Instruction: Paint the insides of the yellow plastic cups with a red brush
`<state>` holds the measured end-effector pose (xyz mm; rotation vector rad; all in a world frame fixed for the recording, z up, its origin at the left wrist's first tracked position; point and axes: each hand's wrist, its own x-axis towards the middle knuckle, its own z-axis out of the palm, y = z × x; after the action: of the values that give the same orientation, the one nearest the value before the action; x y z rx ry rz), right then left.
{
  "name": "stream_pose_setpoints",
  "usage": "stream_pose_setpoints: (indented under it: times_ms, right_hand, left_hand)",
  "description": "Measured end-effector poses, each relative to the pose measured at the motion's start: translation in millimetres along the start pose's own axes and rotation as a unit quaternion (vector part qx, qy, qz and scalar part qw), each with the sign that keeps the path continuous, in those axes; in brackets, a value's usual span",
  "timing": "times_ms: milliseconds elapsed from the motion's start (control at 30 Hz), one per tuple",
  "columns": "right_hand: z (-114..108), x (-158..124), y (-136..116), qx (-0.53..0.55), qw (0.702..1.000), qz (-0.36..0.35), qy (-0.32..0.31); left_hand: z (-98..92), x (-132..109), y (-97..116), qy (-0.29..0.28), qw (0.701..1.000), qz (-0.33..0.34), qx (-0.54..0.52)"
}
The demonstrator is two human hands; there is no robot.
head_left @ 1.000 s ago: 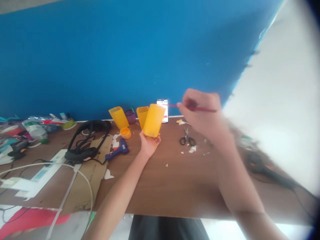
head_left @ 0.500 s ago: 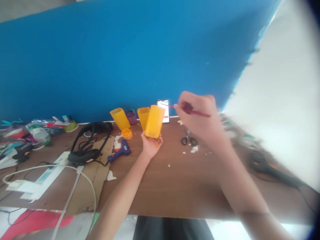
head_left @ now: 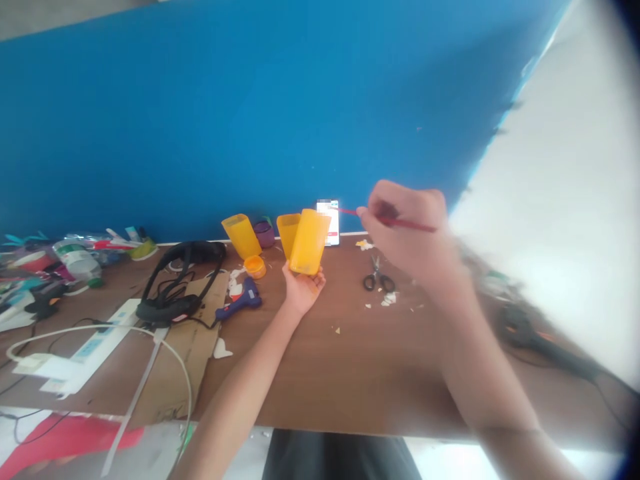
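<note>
Yellow container (head_left: 310, 241) sits at the centre of the frame, raised off the wooden surface (head_left: 340, 387), its open end not clearly visible to us. Behind it, the blue wall (head_left: 280, 113) fills the upper frame.

On the left side of the frame we see cardboard (head_left: 200, 340), a white power strip (head_left: 95, 350) and a black headset (head_left: 163, 310).

At right of centre, the right grip (head_left: 405, 223), blurred, pinches a slim red paintbrush (head_left: 417, 227); its tip points left toward the container's upper edge, though we cannot tell whether they touch. The left grip (head_left: 301, 290) is closed around the container's lower end, with orange smears on the fingers.

Left of the held piece stand two similar containers, a far-left one (head_left: 242, 237) and a nearer one (head_left: 287, 233) partly hidden by it. A blue glue gun (head_left: 245, 297) and then an open orange paint jar (head_left: 255, 267) lie below them.

We judge the coating well advanced: the side facing us looks yellow throughout, somewhat streaky. Touching up probably remains, but the far side is hidden, so we cannot say how much.
</note>
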<state>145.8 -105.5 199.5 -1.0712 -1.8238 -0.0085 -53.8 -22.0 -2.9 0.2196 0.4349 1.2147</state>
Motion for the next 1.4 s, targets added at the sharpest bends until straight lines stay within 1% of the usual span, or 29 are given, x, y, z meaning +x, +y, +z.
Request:
stream_pose_setpoints:
  times_ms: [33,100,167,200,233,267,333,400,433,467,500,533,633,667,700,733,767,867,900,933,967,1033,1100,1167,1200,1233,1333,1367,1400]
  right_hand:
    - [-4,-1,-1,0.006,1.0,0.005,-0.013]
    - [-4,-3,-3,0.044,0.996,0.01,-0.078]
    - [3,-6,-6,0.093,0.983,0.004,-0.158]
    - [8,-6,-7,0.113,0.976,0.0,-0.185]
    - [12,-6,-7,0.122,0.973,-0.005,-0.197]
    - [15,-6,-6,0.122,0.974,-0.005,-0.19]
    - [14,-4,-4,0.097,0.987,0.003,-0.129]
    - [4,-2,-2,0.056,0.997,0.014,-0.043]
    - [-2,-2,-2,0.038,0.999,0.016,-0.011]
    - [-8,-2,-3,0.028,0.999,0.019,0.004]
    - [-13,-3,-4,0.029,0.999,0.022,0.002]
    - [-16,-4,-6,0.038,0.999,0.023,-0.019]
    - [-14,-8,-11,0.076,0.988,0.018,-0.13]
    - [-11,-8,-12,0.079,0.984,0.014,-0.158]
    - [-8,-8,-12,0.075,0.983,0.012,-0.167]
    - [-7,-7,-11,0.064,0.985,0.009,-0.158]
    - [-7,-6,-10,0.049,0.991,0.007,-0.128]
    - [-16,-6,-7,-0.013,1.0,0.005,-0.001]
    - [-21,-7,-7,-0.024,0.999,0.008,0.023]
    - [-25,-8,-7,-0.023,0.999,0.01,0.028]
    - [-28,-10,-9,-0.012,1.0,0.013,0.011]
    - [-28,-13,-13,0.026,0.997,0.015,-0.069]
    - [-21,-14,-16,0.059,0.985,0.008,-0.164]
    - [-12,-13,-15,0.067,0.975,-0.001,-0.21]
    - [-9,-11,-13,0.06,0.978,0.0,-0.2]
    - [-8,-10,-11,0.045,0.984,0.003,-0.172]
    - [-18,-6,-2,-0.007,0.999,0.021,-0.033]
    - [-24,-6,-1,-0.011,1.0,0.027,-0.007]
    - [-29,-7,0,-0.003,0.999,0.032,-0.007]
  left_hand:
    - [0.0,0,0,0.0,1.0,0.001,-0.002]
    - [-0.4,0,1,0.001,1.0,0.001,-0.007]
    - [-0.8,0,1,-0.002,1.0,-0.003,-0.004]
    - [-0.7,0,1,-0.005,1.0,-0.007,-0.001]
    - [-0.3,0,0,-0.01,1.0,-0.014,0.002]
    - [0.4,0,0,-0.016,1.0,-0.022,0.004]
    - [2.5,-1,0,-0.022,0.999,-0.045,0.005]
    - [4.6,-3,-1,-0.025,0.997,-0.067,0.008]
    - [5.3,-3,-1,-0.027,0.997,-0.073,0.01]
    - [5.7,-3,-2,-0.029,0.997,-0.076,0.011]
    - [5.8,-3,-2,-0.033,0.996,-0.078,0.013]
    - [5.6,-3,-2,-0.036,0.996,-0.077,0.014]
    - [4.2,-3,-2,-0.042,0.996,-0.08,0.013]
    - [3.7,-2,-2,-0.042,0.996,-0.082,0.011]
    - [3.2,-2,-2,-0.042,0.995,-0.086,0.011]
    - [2.8,-2,-1,-0.041,0.995,-0.088,0.013]
    - [2.6,-2,-1,-0.04,0.995,-0.09,0.016]
    - [2.4,-2,-2,-0.04,0.995,-0.084,0.03]
    - [2.5,-2,-2,-0.04,0.995,-0.08,0.032]
    - [2.7,-2,-2,-0.038,0.996,-0.077,0.033]
    - [2.9,-2,-2,-0.037,0.996,-0.076,0.032]
    - [3.1,-2,-2,-0.034,0.996,-0.077,0.028]
    - [2.7,-2,-2,-0.038,0.996,-0.079,0.025]
    - [2.0,-2,-2,-0.043,0.995,-0.082,0.023]
    - [1.7,-2,-2,-0.044,0.995,-0.085,0.021]
    - [1.4,-2,-1,-0.043,0.995,-0.088,0.019]
    - [2.1,-2,-1,-0.038,0.995,-0.087,0.012]
    - [2.8,-2,-1,-0.036,0.996,-0.085,0.011]
    - [3.6,-3,-2,-0.035,0.996,-0.084,0.011]
